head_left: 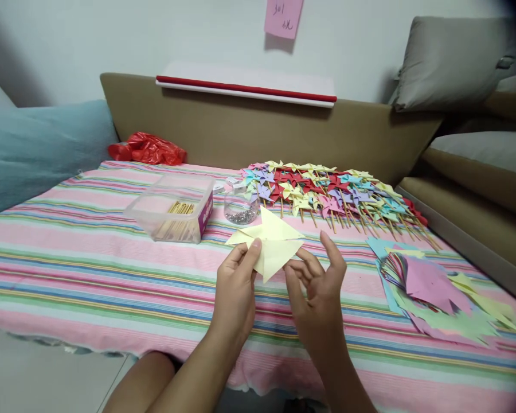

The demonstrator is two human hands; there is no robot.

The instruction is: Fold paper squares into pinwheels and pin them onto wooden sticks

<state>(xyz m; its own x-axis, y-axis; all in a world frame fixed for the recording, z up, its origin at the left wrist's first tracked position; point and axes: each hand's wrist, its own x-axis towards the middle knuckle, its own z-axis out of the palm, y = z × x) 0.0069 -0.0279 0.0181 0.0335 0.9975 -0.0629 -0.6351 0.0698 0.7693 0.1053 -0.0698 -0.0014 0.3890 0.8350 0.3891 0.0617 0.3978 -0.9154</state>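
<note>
Behind the pinwheel (pixel 279 252) we lose some fingers of the left hand (pixel 235 287); whether the right hand (pixel 316 295) touches it, we cannot tell. The top edge cuts the note (pixel 282 17), the left edge the blue cushion (pixel 38 149). We find the silver bits (pixel 241 215) too small to count.

Pinwheel (pixel 277 232) before jar (pixel 235 201), box (pixel 206 213) to left.

At twelve o'clock I see a pink note (pixel 282 18) on the wall (pixel 133 34), and below it a red strip (pixel 246 88) and a white strip (pixel 246 96) along the top of the brown backrest (pixel 241 132). A grey cushion (pixel 451 66) sits at two, a crumpled red bag (pixel 157 150) at ten, a blue cushion (pixel 38 149) past nine; pale floor (pixel 47 373) shows at eight, beside the striped cloth (pixel 90 281).
</note>
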